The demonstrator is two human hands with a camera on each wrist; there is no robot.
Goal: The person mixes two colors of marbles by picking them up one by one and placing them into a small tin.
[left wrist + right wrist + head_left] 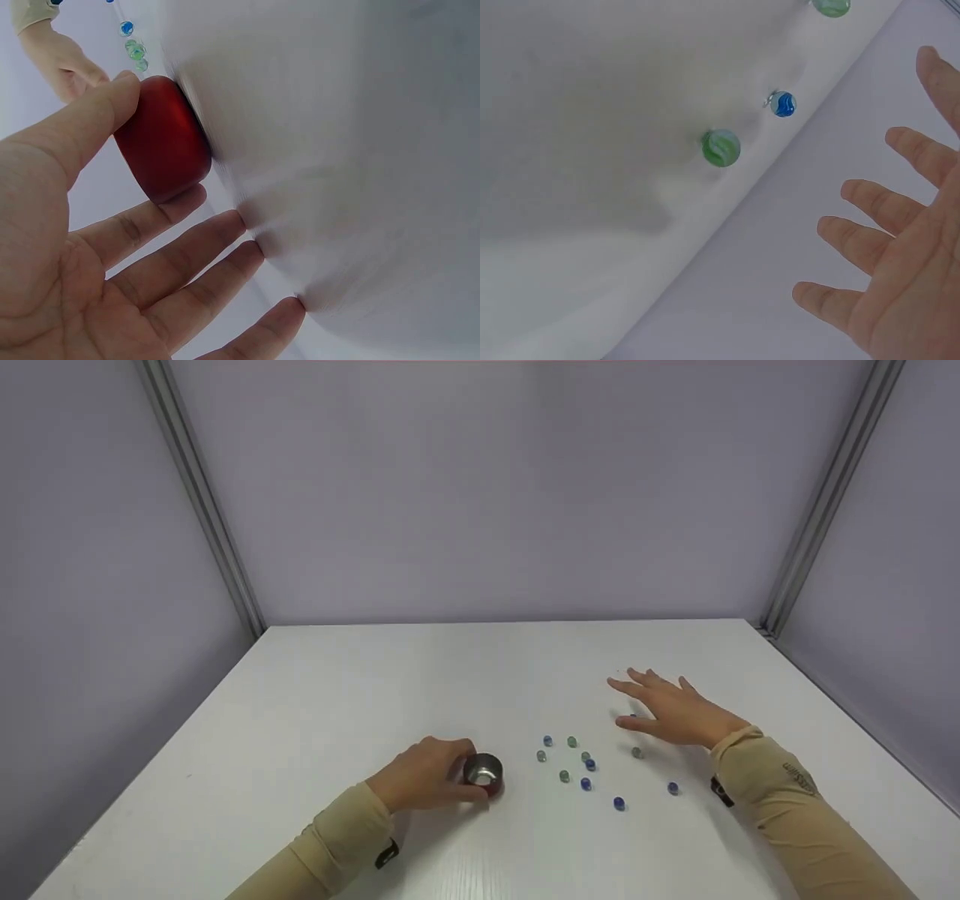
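Steadying the red cup (484,775) low and centre in the head view, left hand (424,774) curling thumb and fingers around its wall. Hovering the right hand (675,711), fingers spread and holding nothing, right of centre above the marbles (586,765); better pinching one marble at a time, avoiding knocking neighbours rolling.

White table (315,697): cup (484,775), marbles (586,784).

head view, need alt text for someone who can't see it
A person's left hand grips a small red cup with a metal inside on a white table. Their right hand hovers open above blue and green marbles scattered to the cup's right. Grey walls enclose the table.
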